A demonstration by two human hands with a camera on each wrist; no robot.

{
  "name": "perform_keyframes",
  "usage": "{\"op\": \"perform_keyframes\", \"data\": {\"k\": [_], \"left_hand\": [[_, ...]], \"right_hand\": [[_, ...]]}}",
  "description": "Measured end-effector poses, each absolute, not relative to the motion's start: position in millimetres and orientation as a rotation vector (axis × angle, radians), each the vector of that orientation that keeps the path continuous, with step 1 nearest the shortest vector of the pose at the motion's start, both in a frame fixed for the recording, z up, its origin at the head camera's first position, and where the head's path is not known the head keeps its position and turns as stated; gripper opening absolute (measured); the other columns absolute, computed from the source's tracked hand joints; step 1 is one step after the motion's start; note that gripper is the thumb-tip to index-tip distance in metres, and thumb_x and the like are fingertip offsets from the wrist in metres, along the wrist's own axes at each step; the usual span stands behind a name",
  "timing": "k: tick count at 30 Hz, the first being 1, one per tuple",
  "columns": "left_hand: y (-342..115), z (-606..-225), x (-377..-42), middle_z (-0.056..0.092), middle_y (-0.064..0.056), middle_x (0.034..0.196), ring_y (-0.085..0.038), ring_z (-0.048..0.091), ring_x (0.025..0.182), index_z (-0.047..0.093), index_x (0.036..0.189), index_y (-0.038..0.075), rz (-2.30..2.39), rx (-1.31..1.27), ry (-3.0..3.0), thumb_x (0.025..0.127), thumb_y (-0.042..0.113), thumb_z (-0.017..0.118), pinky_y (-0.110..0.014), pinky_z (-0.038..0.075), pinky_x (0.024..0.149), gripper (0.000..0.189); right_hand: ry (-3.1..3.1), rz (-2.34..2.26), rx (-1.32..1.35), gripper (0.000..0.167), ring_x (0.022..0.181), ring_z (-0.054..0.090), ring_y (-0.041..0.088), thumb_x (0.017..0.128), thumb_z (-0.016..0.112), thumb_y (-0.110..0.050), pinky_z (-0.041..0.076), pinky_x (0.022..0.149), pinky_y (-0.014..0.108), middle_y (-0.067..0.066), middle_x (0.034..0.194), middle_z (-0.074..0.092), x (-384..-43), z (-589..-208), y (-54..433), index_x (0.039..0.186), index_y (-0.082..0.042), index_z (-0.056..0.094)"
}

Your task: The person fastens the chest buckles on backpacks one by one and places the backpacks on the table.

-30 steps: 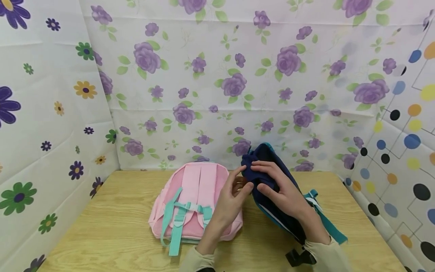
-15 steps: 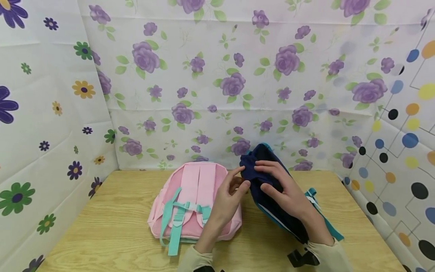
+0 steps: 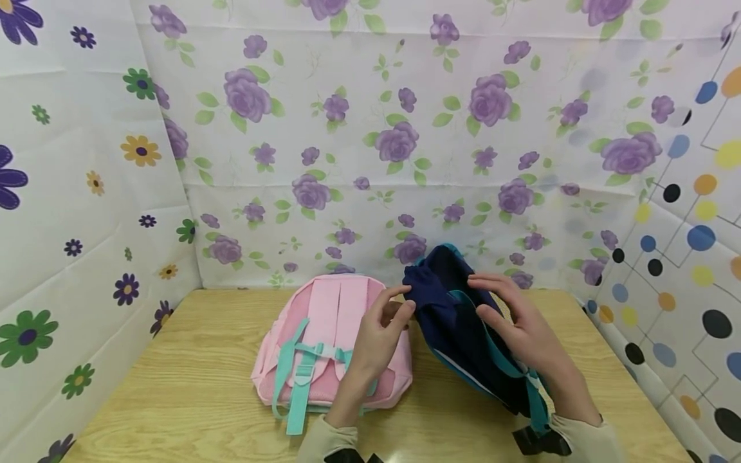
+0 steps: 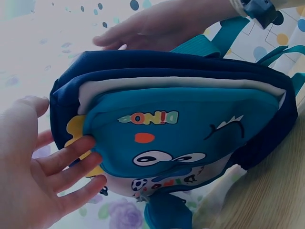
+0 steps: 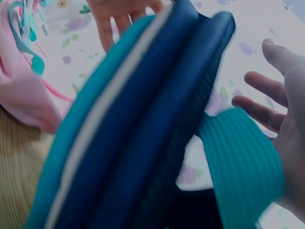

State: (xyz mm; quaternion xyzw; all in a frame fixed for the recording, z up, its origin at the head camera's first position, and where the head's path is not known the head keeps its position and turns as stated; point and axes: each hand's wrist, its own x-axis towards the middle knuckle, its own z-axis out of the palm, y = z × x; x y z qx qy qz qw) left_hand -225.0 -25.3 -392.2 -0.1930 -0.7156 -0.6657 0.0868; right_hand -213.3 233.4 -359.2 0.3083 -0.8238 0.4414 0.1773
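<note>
A navy and teal backpack (image 3: 446, 321) with a cartoon face and DINO lettering stands tilted on the table, its teal front panel (image 4: 190, 124) showing in the left wrist view. My left hand (image 3: 376, 337) is at its left edge, and the extended fingers (image 4: 71, 160) reach across the bag's front side. On the other side, my right hand (image 3: 523, 328) is spread beside the back of the bag and grips nothing. A teal shoulder strap (image 5: 243, 167) bulges out between the bag and the right palm.
To the left, a pink backpack (image 3: 330, 328) with mint straps lies on the wooden table (image 3: 191, 366), close to my left forearm. A small teal pouch (image 4: 167, 212) hangs at the navy bag's front. Flower-patterned cloth (image 3: 347, 128) rises behind the table.
My right hand has moved right, off the navy bag's back, and the teal shoulder strap has come into sight there. The bag has turned slightly; my left hand has shifted a little left.
</note>
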Motion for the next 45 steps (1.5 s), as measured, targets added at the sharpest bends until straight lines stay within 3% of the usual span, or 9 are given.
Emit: {"op": "perform_keyframes", "data": {"k": [4,8,19,28,33,37,41,45], "left_hand": [[-31,-391,-226,0.074,-0.004,0.097,-0.014,0.069,0.090,0.060,0.128,0.032,-1.979,-0.545,-2.161,0.100,0.039,0.058,-0.040,0.057,0.084,0.029],[-34,-389,-226,0.074,-0.002,0.090,-0.021,0.069,0.086,0.062,0.123,0.032,-1.972,-0.509,-2.201,0.099,0.045,0.058,-0.041,0.056,0.083,0.027],[-41,-390,-229,0.073,-0.001,0.083,-0.015,0.066,0.081,0.064,0.116,0.030,-1.911,-0.470,-2.260,0.097,0.047,0.059,-0.031,0.052,0.077,0.026],[-49,-389,-231,0.075,-0.004,0.085,-0.017,0.069,0.082,0.063,0.114,0.023,-1.927,-0.441,-2.278,0.098,0.042,0.061,-0.035,0.055,0.079,0.025],[-52,-387,-231,0.075,-0.005,0.083,-0.017,0.067,0.079,0.062,0.111,0.021,-1.938,-0.430,-2.297,0.098,0.039,0.061,-0.040,0.054,0.080,0.023],[-53,-389,-232,0.073,-0.004,0.080,-0.015,0.066,0.078,0.061,0.111,0.021,-1.927,-0.442,-2.360,0.098,0.041,0.061,-0.035,0.052,0.078,0.024],[-54,-391,-233,0.073,-0.007,0.082,-0.022,0.065,0.082,0.059,0.114,0.023,-1.894,-0.474,-2.453,0.097,0.048,0.060,-0.030,0.049,0.073,0.030],[-54,-393,-232,0.074,-0.007,0.086,-0.026,0.066,0.088,0.058,0.122,0.023,-1.856,-0.515,-2.537,0.097,0.049,0.059,-0.031,0.047,0.074,0.035]], "right_hand": [[-2.370,1.228,0.787,0.047,0.136,0.040,0.001,0.100,0.055,-0.004,0.032,0.104,0.007,0.000,0.147,0.047,-213,-363,247,0.142,-0.025,0.051],[-2.419,1.218,0.703,0.045,0.135,0.040,-0.002,0.100,0.057,-0.008,0.031,0.104,0.006,-0.002,0.145,0.049,-212,-367,262,0.141,-0.027,0.052],[-2.471,1.204,0.643,0.044,0.128,0.043,-0.005,0.100,0.058,-0.010,0.030,0.103,0.004,-0.003,0.140,0.051,-212,-385,295,0.140,-0.026,0.053],[-2.640,1.176,0.565,0.044,0.122,0.043,-0.009,0.102,0.057,-0.021,0.038,0.097,0.010,0.000,0.141,0.050,-216,-397,322,0.144,-0.028,0.048],[-2.729,1.226,0.571,0.047,0.129,0.048,0.016,0.103,0.056,-0.025,0.046,0.096,0.017,0.006,0.148,0.045,-220,-406,333,0.148,-0.027,0.042],[-2.809,1.280,0.564,0.052,0.132,0.045,0.042,0.102,0.056,-0.031,0.050,0.091,0.023,0.011,0.151,0.042,-224,-414,337,0.151,-0.025,0.038],[-2.923,1.345,0.526,0.061,0.135,0.040,0.051,0.101,0.058,-0.035,0.054,0.093,0.041,0.020,0.154,0.038,-227,-420,338,0.153,-0.014,0.035],[-3.060,1.409,0.430,0.071,0.137,0.035,0.056,0.098,0.061,-0.037,0.050,0.097,0.054,0.029,0.156,0.030,-227,-424,340,0.153,-0.003,0.030]]}}
